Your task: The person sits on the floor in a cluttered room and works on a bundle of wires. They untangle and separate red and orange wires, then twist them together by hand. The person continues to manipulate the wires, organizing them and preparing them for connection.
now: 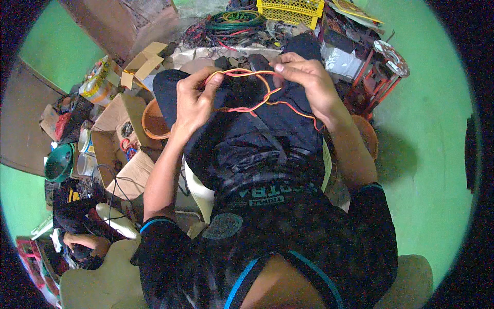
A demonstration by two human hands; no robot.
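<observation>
Green paint and workroom clutter surround a seated person in a dark shirt, who works a length of twisted red-and-yellow wire above dark trousers. The wire hangs looped between the two hands, its strands crossing toward the right and a loose tail trailing near the right wrist. At one side, the left hand pinches the upper span, thumb pressed on a bent forefinger with only the wire between. Opposite, the right hand appears to grip the same span between thumb and forefinger, though blur hides just how the tips meet it. Good handling here likely means a firm left pinch for an anchor, a lighter touch on the right, the span drawn gently taut, and the tail kept free of the crossing so that the loop neither snags nor kinks. To the left, an orange bucket stands beside an open carton; beyond the knees, coiled cables lie heaped near a yellow crate.
</observation>
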